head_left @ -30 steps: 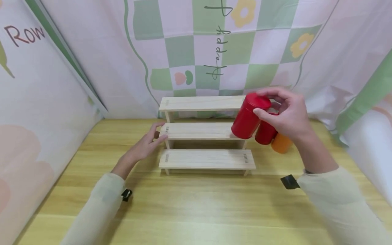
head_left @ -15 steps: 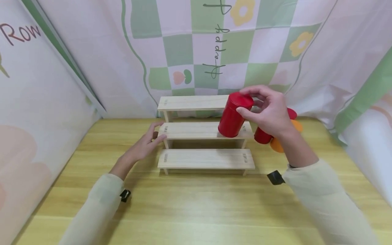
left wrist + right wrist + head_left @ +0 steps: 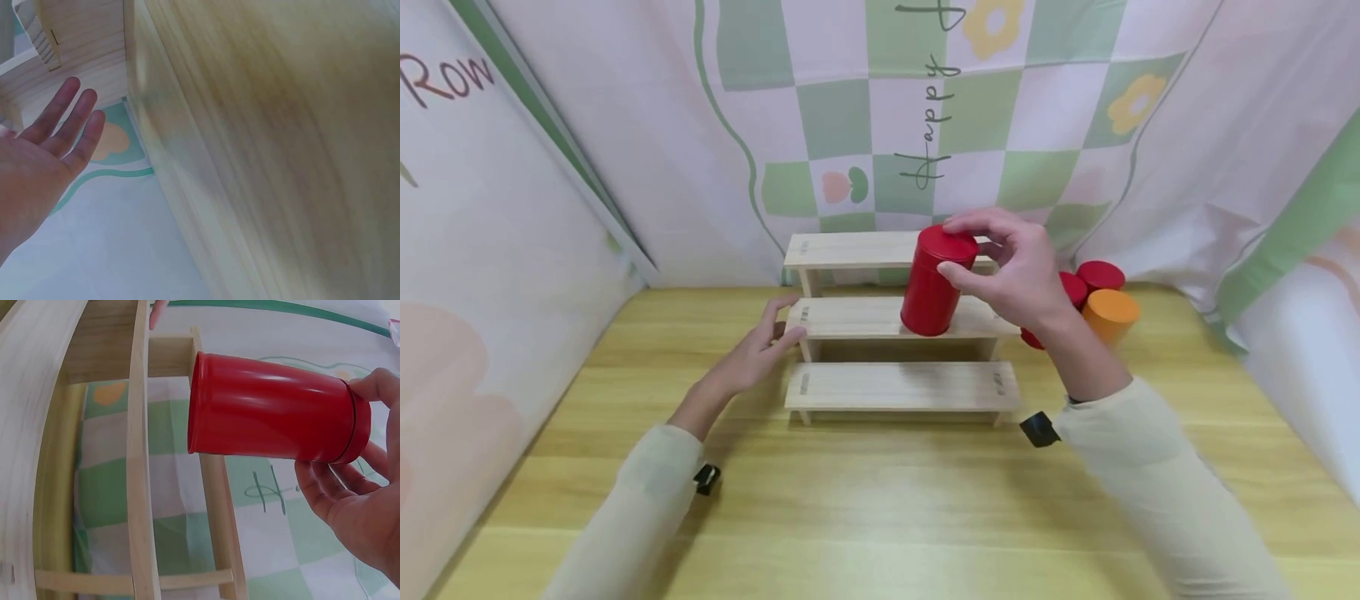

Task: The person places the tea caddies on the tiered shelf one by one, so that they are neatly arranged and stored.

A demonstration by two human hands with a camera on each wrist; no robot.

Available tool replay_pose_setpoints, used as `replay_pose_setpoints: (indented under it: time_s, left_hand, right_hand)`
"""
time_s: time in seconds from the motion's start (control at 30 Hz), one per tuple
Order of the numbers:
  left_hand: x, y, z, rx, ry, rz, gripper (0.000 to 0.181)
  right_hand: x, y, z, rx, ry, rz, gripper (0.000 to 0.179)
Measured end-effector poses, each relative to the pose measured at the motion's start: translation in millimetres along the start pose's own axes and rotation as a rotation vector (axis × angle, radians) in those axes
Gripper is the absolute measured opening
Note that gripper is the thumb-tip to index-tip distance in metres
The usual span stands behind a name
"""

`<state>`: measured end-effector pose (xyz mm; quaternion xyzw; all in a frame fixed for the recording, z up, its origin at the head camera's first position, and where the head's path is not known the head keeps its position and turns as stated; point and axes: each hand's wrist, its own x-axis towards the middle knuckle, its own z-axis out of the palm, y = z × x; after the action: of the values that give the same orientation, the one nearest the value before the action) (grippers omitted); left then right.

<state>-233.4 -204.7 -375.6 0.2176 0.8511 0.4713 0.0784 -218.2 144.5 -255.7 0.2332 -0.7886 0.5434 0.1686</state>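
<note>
A plain red lidded canister (image 3: 934, 287) is held near its lid by my right hand (image 3: 1011, 271), thumb in front and fingers behind. In the head view it overlaps the middle step of a pale wooden three-step shelf (image 3: 857, 317). The right wrist view shows the canister's base (image 3: 195, 403) a little apart from the shelf board (image 3: 139, 450). My left hand (image 3: 756, 354) is at the left end of the middle step, thumb and index finger touching that end. Three of its fingers (image 3: 78, 125) are nearly straight in the left wrist view.
Right of the shelf stand more canisters, one red (image 3: 1101, 273) and one orange (image 3: 1111, 312), with other red ones partly behind my right wrist. A checkered cloth (image 3: 910, 117) hangs close behind the shelf. The wooden tabletop (image 3: 865, 508) runs beneath.
My right hand has carried the red canister leftward from the shelf's right end to over the middle step. More of the other canisters now shows. My left hand stays in place.
</note>
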Motion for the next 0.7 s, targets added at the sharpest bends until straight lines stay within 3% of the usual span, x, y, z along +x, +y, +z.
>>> replay_pose_setpoints:
  time_s: [0.47,0.7]
  left_hand:
    - [1.1,-0.5,1.0,0.007,0.008,-0.01,0.058]
    - [-0.5,-1.9,1.0,0.013,0.015,0.0,0.058]
  right_hand:
    - [9.2,4.1,26.1,0.021,-0.037,-0.012,0.037]
    - [14.3,4.7,40.3,0.019,-0.044,0.041,0.04]
